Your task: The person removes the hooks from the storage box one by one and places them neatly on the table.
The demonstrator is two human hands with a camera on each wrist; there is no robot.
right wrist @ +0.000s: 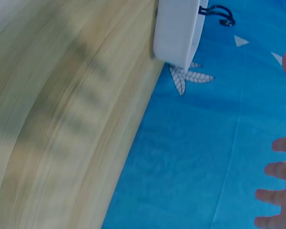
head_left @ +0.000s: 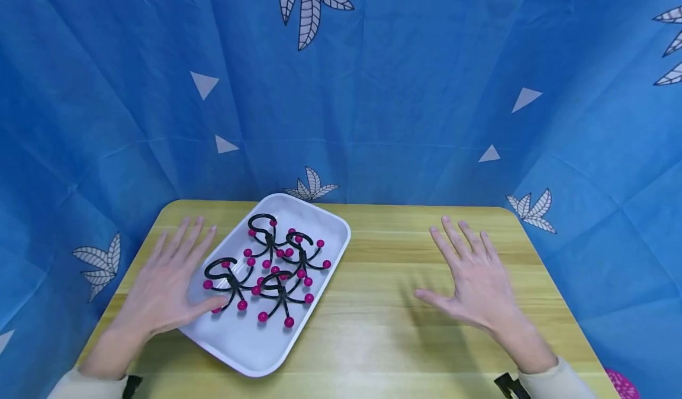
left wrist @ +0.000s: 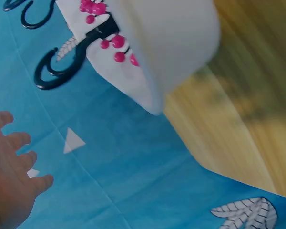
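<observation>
Wood-grain table (head_left: pixel 383 340), round-cornered white tray (head_left: pixel 234 341), curved ball-tipped black hooks (head_left: pixel 280 291)

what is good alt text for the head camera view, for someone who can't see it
A person's left hand and right hand, fingers spread and holding nothing, flank a white tray of four black hook-shaped pieces with pink balls on a wood-grained table. Behind hangs a blue cloth printed with pale leaves.

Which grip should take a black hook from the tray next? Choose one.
The left grip, I'd judge: its thumb overlaps the tray beside a black hook in the head view. The right grip is over the table, apart from the tray.
</observation>
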